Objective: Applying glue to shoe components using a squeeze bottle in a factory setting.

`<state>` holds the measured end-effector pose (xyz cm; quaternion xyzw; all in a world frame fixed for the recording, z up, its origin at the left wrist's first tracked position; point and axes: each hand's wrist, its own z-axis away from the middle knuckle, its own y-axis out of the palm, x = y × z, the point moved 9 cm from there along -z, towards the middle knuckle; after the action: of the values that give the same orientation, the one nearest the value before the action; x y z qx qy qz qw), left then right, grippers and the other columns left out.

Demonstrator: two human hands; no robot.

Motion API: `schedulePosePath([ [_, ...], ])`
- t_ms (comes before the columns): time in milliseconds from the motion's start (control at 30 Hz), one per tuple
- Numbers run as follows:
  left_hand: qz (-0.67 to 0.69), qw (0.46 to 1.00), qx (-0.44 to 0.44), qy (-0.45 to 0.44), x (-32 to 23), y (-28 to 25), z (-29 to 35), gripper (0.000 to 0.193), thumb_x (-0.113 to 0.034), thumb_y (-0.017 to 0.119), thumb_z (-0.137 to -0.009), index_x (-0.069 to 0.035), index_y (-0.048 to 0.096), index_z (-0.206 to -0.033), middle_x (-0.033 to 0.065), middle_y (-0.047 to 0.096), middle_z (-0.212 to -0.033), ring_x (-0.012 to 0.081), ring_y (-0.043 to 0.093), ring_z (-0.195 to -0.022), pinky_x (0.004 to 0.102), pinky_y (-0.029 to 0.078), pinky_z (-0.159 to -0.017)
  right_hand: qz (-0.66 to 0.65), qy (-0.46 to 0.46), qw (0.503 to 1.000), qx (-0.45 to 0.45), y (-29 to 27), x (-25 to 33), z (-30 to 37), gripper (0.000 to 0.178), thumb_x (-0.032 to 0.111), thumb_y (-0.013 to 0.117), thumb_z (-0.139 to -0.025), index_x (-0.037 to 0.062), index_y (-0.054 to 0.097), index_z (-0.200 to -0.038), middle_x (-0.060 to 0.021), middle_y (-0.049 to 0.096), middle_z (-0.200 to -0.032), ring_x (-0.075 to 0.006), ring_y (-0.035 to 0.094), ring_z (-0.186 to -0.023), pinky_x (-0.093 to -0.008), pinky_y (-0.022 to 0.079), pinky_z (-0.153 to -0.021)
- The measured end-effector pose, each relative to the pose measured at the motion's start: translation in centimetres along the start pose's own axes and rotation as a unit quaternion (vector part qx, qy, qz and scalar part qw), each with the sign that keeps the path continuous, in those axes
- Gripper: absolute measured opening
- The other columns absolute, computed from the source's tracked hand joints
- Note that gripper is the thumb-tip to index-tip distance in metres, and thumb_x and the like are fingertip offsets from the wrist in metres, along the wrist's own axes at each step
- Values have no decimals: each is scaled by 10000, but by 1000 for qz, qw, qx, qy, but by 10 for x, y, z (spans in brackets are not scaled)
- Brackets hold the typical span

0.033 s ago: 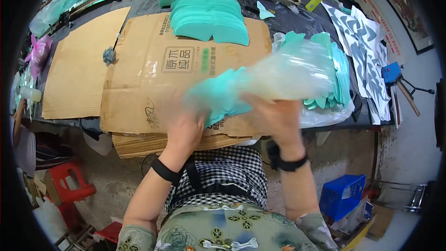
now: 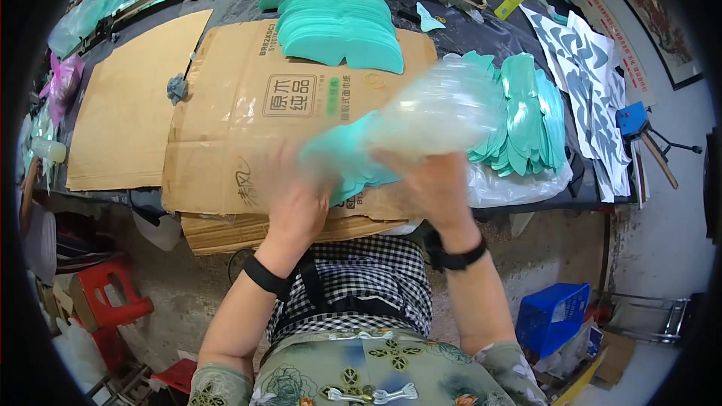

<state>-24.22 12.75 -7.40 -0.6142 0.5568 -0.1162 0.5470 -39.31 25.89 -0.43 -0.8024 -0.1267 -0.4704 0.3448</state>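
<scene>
Well, the teal pieces [image 2: 347, 152] were flanked by left fingers [image 2: 297, 189] and right fingers [image 2: 410, 171], clear plastic [image 2: 444, 109] far-right; openness or grip couldn't be told, too blurry.

A workshop, judging by the worktable [image 2: 462, 41] under dark sheeting, laid with flattened cardboard [image 2: 226, 143], a stack of matching teal cut-outs [image 2: 338, 26] at upper centre and a looser heap [image 2: 523, 113] at right. White sheets [image 2: 587, 79] with dark shapes lie upper right; a red plastic stool [image 2: 90, 286] (lower left) and blue crate [image 2: 534, 323] (lower right) stand on the stained floor [image 2: 556, 248].
</scene>
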Motion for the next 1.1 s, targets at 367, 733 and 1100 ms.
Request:
schedulePosePath([
  [367, -13, 999, 40, 34, 12, -34, 37, 371, -183, 811, -813, -223, 760, -1179, 108, 549, -1449, 414, 359, -1467, 639, 170, -1233, 74, -111, 991, -31, 24, 38, -1, 407, 210, 895, -805, 76, 739, -1156, -107, 794, -995, -253, 771, -864, -370, 582, -759],
  [733, 50, 990, -59, -114, 82, -84, 64, 298, -75, 746, -846, -117, 755, -1141, 130, 576, -1364, 420, 411, -1399, 523, 345, -1156, 30, -130, 991, 32, 56, 42, 33, 429, 66, 857, -790, 2, 724, -1193, -170, 756, -1198, -292, 742, -1087, -397, 585, -888],
  [1100, 19, 976, -78, -202, 101, -123, 90, 217, -106, 750, -849, -78, 750, -1064, 143, 604, -1250, 355, 511, -1227, 469, 401, -1080, 96, 64, 992, -41, 31, 28, -30, 327, 78, 852, -858, -33, 738, -1144, -111, 794, -1063, -188, 757, -949, -317, 597, -848],
])
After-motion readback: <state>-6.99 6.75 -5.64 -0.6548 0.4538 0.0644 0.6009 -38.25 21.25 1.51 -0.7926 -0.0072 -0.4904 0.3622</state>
